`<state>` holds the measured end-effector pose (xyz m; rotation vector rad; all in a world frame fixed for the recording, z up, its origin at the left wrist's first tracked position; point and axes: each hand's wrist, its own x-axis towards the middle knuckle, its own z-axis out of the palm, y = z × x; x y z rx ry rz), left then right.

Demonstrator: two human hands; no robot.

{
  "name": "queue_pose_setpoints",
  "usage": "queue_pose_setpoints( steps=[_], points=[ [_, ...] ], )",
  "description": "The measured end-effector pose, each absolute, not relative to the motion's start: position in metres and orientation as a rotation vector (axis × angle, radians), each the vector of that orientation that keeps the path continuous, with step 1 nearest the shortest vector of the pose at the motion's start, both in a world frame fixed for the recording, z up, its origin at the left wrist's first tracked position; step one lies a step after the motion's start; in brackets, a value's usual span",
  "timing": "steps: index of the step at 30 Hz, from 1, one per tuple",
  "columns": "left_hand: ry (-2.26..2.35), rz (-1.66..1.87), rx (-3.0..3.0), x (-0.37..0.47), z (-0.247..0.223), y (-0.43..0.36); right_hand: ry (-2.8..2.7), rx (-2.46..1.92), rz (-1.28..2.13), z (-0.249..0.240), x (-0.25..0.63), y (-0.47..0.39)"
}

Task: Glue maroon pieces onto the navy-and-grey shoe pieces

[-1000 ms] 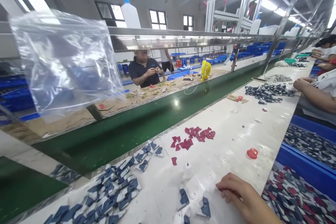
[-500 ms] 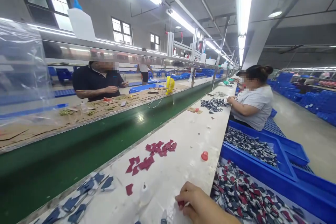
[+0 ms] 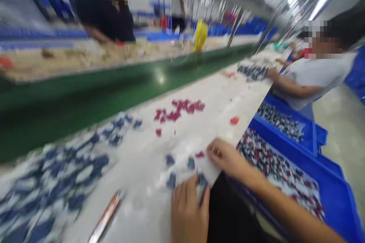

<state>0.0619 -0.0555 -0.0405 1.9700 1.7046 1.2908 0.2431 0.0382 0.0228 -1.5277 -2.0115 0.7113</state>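
Observation:
The picture is smeared by motion. My left hand lies flat on the white table, its fingertips at a few small blue-and-white pieces. My right hand rests at the table's near edge with its fingers curled. A single red piece sits right at those fingertips; the blur hides whether they pinch it. A cluster of red pieces lies farther out on the table. To the left spreads a large heap of blue-and-white pieces.
A blue bin of mixed dark, red and white pieces stands at my right, with a second bin behind it. A metal tool lies near my left. A green conveyor belt runs behind the table. One person works at the right, another across the belt.
The view has swung down and left. My left hand has come into view on the table. My right hand has moved up and right along the table edge, near a red piece.

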Motion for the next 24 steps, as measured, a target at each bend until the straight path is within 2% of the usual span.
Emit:
queue_pose_setpoints(
  steps=[5,14,24],
  points=[
    [1.715,1.119,2.015,0.068,-0.026,-0.058,-2.108,-1.448,0.891,0.023,0.254,0.042],
    [1.697,1.136,2.002,0.067,-0.02,-0.058,-2.462,-1.263,0.483,0.02,0.259,0.026],
    [1.774,1.164,1.923,0.075,-0.018,-0.057,-2.615,-1.088,0.448,0.019,0.286,-0.024]
  ],
)
